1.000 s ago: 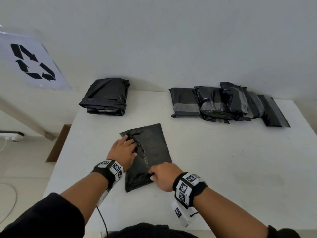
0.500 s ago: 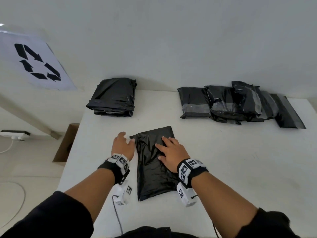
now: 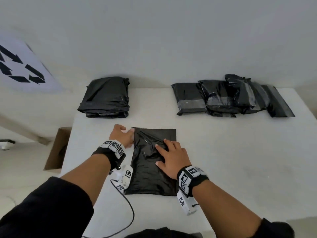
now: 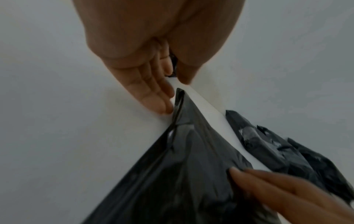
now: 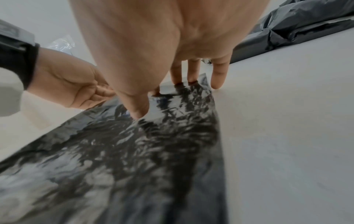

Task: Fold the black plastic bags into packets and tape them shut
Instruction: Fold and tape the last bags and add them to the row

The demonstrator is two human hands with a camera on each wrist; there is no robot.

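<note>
Hands on bag edges

Glossy, wrinkled plastic bag — on a matt, smooth table.

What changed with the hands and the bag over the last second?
The right hand let go of the bag's near edge and moved up to press flat on the black bag. The left hand slid off the top to the bag's far left corner. The bag straightened. The stack and taped packets stayed put.
</note>
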